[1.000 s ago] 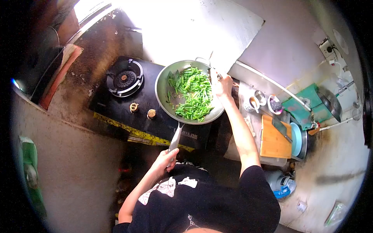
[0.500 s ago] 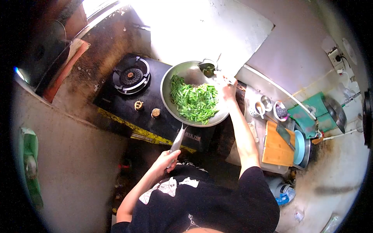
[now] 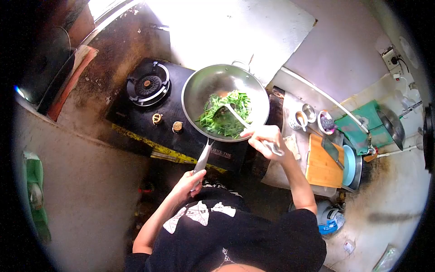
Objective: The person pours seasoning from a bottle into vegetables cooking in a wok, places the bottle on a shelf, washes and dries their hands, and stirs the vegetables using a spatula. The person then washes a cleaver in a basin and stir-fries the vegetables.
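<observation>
A large wok [image 3: 195, 88] sits on the right side of the black stove [image 3: 181, 72]. Chopped green vegetables [image 3: 238, 100] lie in its lower part, toward me. My left hand [image 3: 190, 182] is closed around the wok's long handle [image 3: 203, 156]. Over the wok's lower right rim, my right hand [image 3: 267, 139] grips a metal ladle [image 3: 236, 116] by its handle. The ladle's head rests among the greens, partly hidden by them and blurred.
On the left is a bare burner [image 3: 147, 85]. A side table at the right holds a cutting board [image 3: 317, 167] with a cleaver [image 3: 333, 152], a cup [image 3: 300, 119], small bowls [image 3: 309, 112] and a blue basin [image 3: 349, 167]. A green rack [image 3: 360, 122] stands behind.
My right hand has come from the wok's far right rim toward me, bringing the ladle into the greens. The greens are gathered closer to the near side. My left hand stays on the handle.
</observation>
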Action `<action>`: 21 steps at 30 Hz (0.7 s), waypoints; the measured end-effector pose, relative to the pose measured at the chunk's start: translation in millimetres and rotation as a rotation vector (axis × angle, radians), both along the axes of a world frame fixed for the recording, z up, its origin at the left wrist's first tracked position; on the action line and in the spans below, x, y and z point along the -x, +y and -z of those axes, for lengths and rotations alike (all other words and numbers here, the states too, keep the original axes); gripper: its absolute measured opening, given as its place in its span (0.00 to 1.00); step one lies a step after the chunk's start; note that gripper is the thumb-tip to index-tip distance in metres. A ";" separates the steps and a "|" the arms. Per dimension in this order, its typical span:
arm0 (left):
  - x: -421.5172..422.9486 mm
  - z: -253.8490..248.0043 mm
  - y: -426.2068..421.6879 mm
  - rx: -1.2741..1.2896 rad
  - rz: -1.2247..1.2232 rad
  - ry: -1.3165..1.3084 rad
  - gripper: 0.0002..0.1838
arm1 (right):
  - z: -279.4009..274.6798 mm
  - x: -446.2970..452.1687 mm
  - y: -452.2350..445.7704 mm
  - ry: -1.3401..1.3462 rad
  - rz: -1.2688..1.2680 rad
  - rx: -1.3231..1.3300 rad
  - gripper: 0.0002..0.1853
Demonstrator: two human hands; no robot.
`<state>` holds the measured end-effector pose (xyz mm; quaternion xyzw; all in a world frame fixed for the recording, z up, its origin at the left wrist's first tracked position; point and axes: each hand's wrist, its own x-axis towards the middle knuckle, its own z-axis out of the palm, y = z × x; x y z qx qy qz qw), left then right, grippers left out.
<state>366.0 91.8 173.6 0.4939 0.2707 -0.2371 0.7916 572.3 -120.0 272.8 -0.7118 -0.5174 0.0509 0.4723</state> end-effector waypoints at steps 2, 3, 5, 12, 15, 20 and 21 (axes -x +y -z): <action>0.6 2.6 0.6 0.006 0.014 -0.016 0.19 | 10.2 9.3 -0.5 -0.021 0.091 0.019 0.05; 0.6 1.9 -0.8 0.009 0.014 -0.015 0.19 | 25.3 4.3 7.0 -0.073 0.097 -0.003 0.02; -0.6 -0.6 0.4 0.029 0.007 -0.030 0.19 | 51.3 -9.2 28.0 -0.006 0.191 -0.069 0.04; -1.0 2.9 1.2 0.002 0.004 -0.019 0.21 | 53.9 -60.1 70.0 0.072 0.532 -0.185 0.09; 0.0 6.3 1.8 -0.002 0.011 -0.031 0.21 | 62.8 -41.1 75.0 0.120 0.459 -0.211 0.09; 0.4 9.4 1.5 0.029 0.013 -0.016 0.19 | 41.4 29.3 29.5 -0.157 0.151 -0.103 0.03; 0.2 8.9 2.6 0.012 0.031 -0.014 0.19 | 34.7 37.0 18.9 -0.121 0.127 -0.061 0.01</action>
